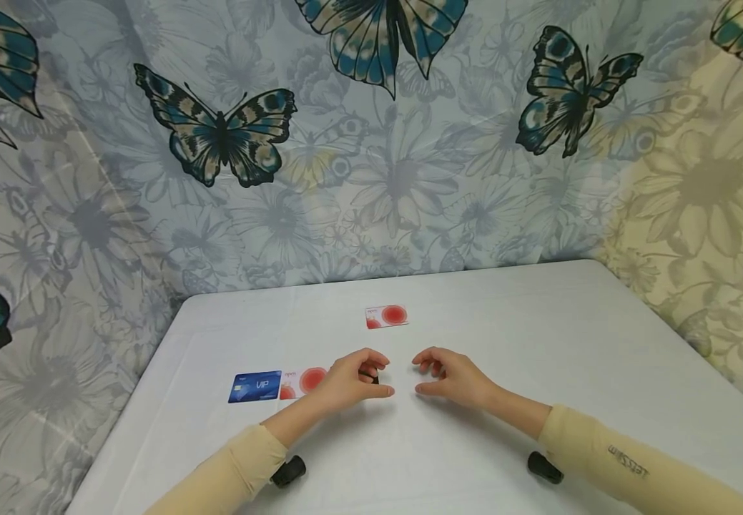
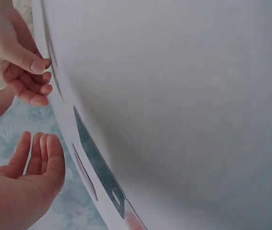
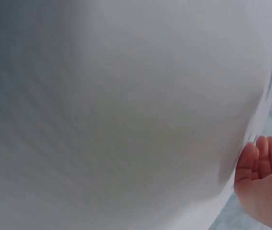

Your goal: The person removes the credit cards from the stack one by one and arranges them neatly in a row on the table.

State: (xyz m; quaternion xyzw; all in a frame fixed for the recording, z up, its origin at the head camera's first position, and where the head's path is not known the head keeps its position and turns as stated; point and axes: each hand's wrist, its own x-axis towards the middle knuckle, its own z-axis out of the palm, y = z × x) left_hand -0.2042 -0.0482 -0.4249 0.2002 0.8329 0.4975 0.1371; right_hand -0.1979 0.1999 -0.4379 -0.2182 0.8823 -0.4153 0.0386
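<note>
Dark card (image 2: 100, 165) lies flat on the white table (image 1: 487, 300), mostly hidden behind the left hand (image 1: 348, 379) in the head view. Nearest are the left sleeve (image 1: 236, 465) and the right sleeve (image 1: 616, 450), each with 1 black device (image 1: 289, 472) beside it; a dipping left forearm might well drag across the cards. Beyond the sleeves, the 2 hands face each other with a gap between their fingertips. Fingers on the left hand are loosely bent, its thumb well apart from them, and nothing shows in its grasp; the right hand (image 1: 458, 375) is similarly relaxed and appears to hold nothing. I cannot tell whether either hand touches the tabletop. Beside the left hand, the dark card, the near red-and-white card (image 1: 299, 384) and the blue VIP card (image 1: 254, 387) form a row, set so close that 1 careless nudge could probably skew all 3. Thin, flat edges give fingertips little purchase, so a pinch could slip or send a card sliding. Farthest, the other red-and-white card (image 1: 387, 316) lies alone; a long reach to it risks a sleeve catching the row.
</note>
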